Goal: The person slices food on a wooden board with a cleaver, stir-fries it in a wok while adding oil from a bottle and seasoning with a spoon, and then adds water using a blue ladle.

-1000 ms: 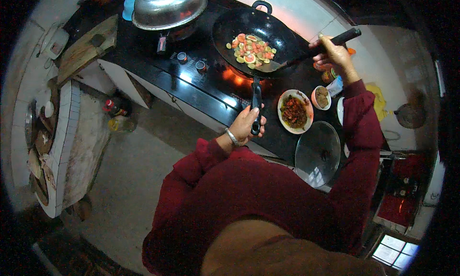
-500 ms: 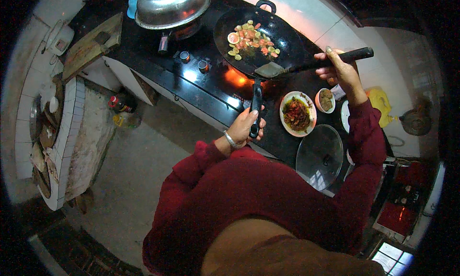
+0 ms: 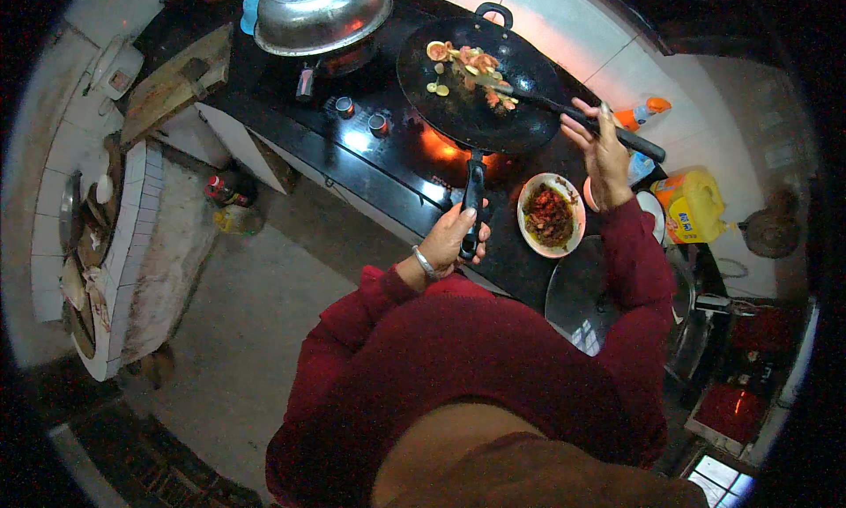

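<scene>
My left hand (image 3: 454, 237) grips the long black handle of a black wok (image 3: 458, 111) that is tilted over a lit burner on the dark stove (image 3: 370, 169). Sliced vegetables (image 3: 467, 67) lie bunched toward the wok's far side. My right hand (image 3: 599, 151) holds the dark handle of a spatula (image 3: 564, 111), whose blade reaches into the wok among the food. A white plate of dark red cooked food (image 3: 551, 215) sits on the counter between my two hands.
A domed metal lid (image 3: 322, 13) covers a pot at the back left. A wooden board (image 3: 172, 85) lies left of the stove. A glass lid (image 3: 586, 296), a yellow jug (image 3: 692, 207) and an orange-capped bottle (image 3: 639, 116) stand at the right. Tiled counter (image 3: 97, 244) at left.
The wok has been tipped and the food has slid toward its far side. My right hand has brought the spatula across into the wok. My left hand stays on the handle.
</scene>
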